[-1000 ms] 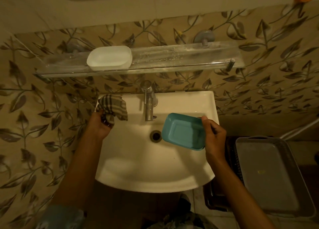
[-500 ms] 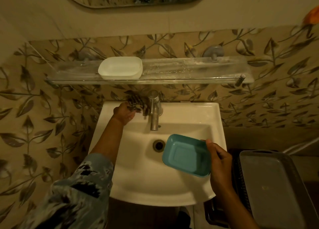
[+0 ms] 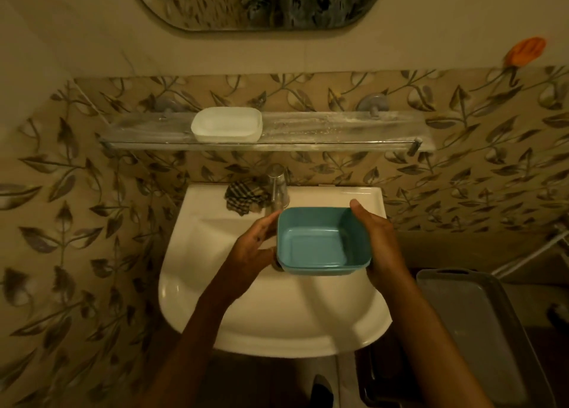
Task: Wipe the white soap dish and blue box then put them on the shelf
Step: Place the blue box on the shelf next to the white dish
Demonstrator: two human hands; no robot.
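Observation:
The blue box (image 3: 320,244) is held level over the white sink (image 3: 271,324), its hollow side up. My right hand (image 3: 377,244) grips its right wall. My left hand (image 3: 252,250) presses flat against its left wall. The white soap dish (image 3: 227,123) rests on the left half of the glass shelf (image 3: 338,130) above the tap. The checked cloth (image 3: 244,195) lies bunched on the sink's back rim, left of the tap, with no hand on it.
A chrome tap (image 3: 278,189) stands at the back of the sink, just beyond the box. A grey tray (image 3: 471,330) sits low on the right. An oval mirror (image 3: 258,1) hangs above the shelf. Leaf-patterned tiles cover the wall.
My left hand left the cloth on the sink rim by the tap and came to the box's left side. The box rose to the middle and turned level.

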